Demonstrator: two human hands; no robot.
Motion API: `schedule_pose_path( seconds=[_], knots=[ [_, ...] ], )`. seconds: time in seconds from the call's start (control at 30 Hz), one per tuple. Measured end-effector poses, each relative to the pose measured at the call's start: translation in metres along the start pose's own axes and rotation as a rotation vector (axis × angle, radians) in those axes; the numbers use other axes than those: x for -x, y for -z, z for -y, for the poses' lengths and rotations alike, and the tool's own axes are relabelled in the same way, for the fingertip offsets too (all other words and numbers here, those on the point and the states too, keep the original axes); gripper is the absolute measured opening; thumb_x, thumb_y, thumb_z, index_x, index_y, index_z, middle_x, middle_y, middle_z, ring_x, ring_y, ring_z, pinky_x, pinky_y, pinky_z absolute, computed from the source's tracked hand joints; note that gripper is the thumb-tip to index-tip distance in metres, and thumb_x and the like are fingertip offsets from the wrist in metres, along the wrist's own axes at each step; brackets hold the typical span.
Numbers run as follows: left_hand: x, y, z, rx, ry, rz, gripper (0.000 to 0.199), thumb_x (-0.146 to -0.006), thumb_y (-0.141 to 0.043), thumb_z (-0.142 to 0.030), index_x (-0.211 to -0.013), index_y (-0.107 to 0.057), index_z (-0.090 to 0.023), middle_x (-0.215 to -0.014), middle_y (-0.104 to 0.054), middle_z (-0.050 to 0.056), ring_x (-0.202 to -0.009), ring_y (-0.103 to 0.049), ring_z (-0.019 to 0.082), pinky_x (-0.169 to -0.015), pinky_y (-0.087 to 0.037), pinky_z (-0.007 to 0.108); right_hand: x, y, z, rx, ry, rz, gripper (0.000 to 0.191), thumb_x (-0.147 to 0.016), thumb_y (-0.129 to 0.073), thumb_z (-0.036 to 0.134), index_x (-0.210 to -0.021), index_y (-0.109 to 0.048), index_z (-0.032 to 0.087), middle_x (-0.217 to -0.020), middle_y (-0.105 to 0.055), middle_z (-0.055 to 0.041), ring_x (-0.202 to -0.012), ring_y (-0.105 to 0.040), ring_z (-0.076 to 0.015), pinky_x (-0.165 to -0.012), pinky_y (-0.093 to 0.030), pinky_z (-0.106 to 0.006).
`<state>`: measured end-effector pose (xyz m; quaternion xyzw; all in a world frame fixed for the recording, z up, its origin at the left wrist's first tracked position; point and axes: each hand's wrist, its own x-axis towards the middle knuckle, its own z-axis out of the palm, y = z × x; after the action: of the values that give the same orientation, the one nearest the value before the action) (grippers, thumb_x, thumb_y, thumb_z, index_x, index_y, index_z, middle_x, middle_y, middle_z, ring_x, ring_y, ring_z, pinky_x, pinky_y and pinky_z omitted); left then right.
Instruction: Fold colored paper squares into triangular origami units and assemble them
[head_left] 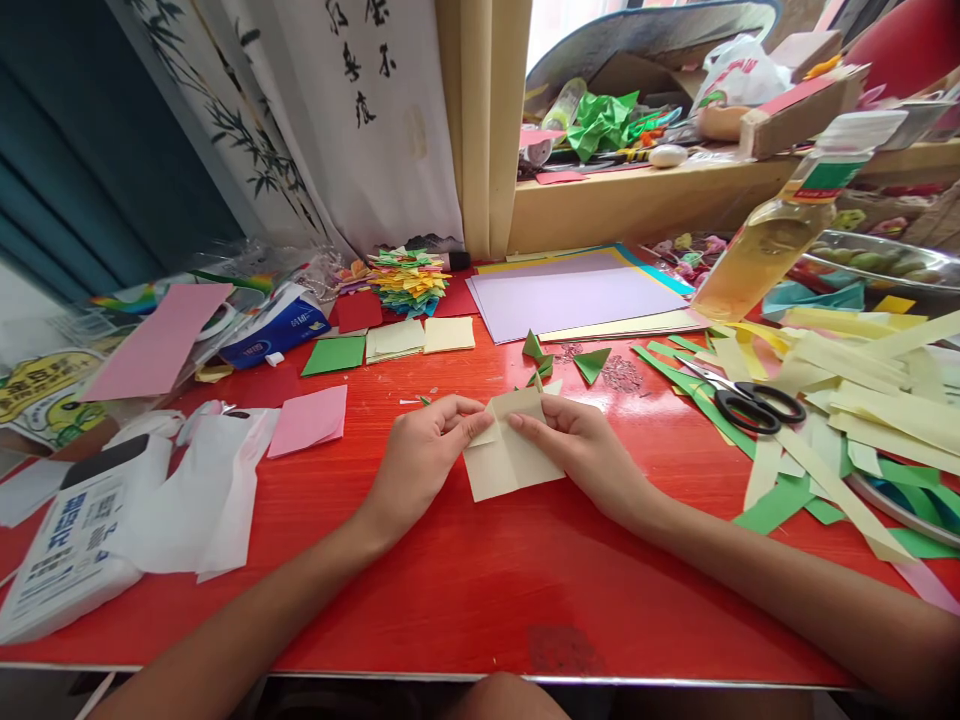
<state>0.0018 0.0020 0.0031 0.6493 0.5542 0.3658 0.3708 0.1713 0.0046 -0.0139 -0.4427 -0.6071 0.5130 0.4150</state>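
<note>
A cream square of paper (517, 465) with a crease down its middle is held up above the red table. My left hand (431, 455) pinches its upper left side, where a folded flap shows under the thumb. On the other side my right hand (589, 450) grips the upper right edge between thumb and fingers. Just beyond the paper lie several small folded green paper triangles (592, 365). Behind them sit stacks of cream squares (448, 334) and a green square stack (334, 355). The fingers behind the sheet are partly hidden.
Black-handled scissors (757, 405) lie among paper strips (870, 400) at the right. A tilted-looking bottle (772, 245) stands behind them. Pink squares (307, 420) and a tissue pack (67, 540) are at the left; lilac sheets (577, 295) lie at the back.
</note>
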Motion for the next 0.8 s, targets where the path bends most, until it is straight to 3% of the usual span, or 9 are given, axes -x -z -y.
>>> schedule_pose_path(
  seconds=[0.27, 0.47, 0.63, 0.8],
  knots=[
    [0.003, -0.001, -0.001, -0.147, -0.084, -0.05, 0.025, -0.078, -0.051, -0.043, -0.082, -0.061, -0.021, -0.07, -0.062, -0.002, -0.062, -0.053, 0.012, -0.053, -0.036, 0.021, 0.0, -0.001, 0.005, -0.265, -0.163, 0.152, 0.026, -0.075, -0.057, 0.042, -0.083, -0.061, 0.018, -0.077, -0.064, -0.004, -0.065, -0.058, -0.015, -0.054, -0.043, -0.025],
    [0.002, -0.001, 0.0, -0.204, -0.233, -0.071, 0.025, -0.078, -0.054, -0.036, -0.098, -0.054, -0.022, -0.084, -0.059, -0.001, -0.077, -0.054, 0.012, -0.067, -0.041, 0.022, -0.003, 0.001, -0.001, -0.459, -0.145, 0.05, 0.028, -0.074, -0.06, 0.038, -0.09, -0.063, 0.016, -0.082, -0.065, -0.0061, -0.069, -0.06, -0.0159, -0.063, -0.046, -0.029],
    [0.002, 0.001, 0.005, -0.328, -0.412, -0.154, 0.012, -0.083, -0.048, -0.024, -0.091, -0.056, -0.02, -0.084, -0.058, 0.0, -0.077, -0.053, 0.012, -0.069, -0.042, 0.023, -0.003, 0.0, -0.003, -0.493, -0.167, 0.087, 0.026, -0.073, -0.061, 0.035, -0.089, -0.066, 0.016, -0.086, -0.066, -0.0073, -0.074, -0.06, -0.0169, -0.07, -0.046, -0.031],
    [0.0, 0.002, 0.011, -0.518, -0.728, -0.204, 0.017, -0.083, -0.046, -0.014, -0.095, -0.057, -0.016, -0.081, -0.058, 0.003, -0.078, -0.053, 0.013, -0.07, -0.044, 0.025, -0.003, -0.001, -0.001, -0.482, -0.153, 0.123, 0.031, -0.077, -0.057, 0.037, -0.097, -0.065, 0.015, -0.087, -0.065, -0.0082, -0.074, -0.058, -0.016, -0.073, -0.045, -0.031]
  ],
)
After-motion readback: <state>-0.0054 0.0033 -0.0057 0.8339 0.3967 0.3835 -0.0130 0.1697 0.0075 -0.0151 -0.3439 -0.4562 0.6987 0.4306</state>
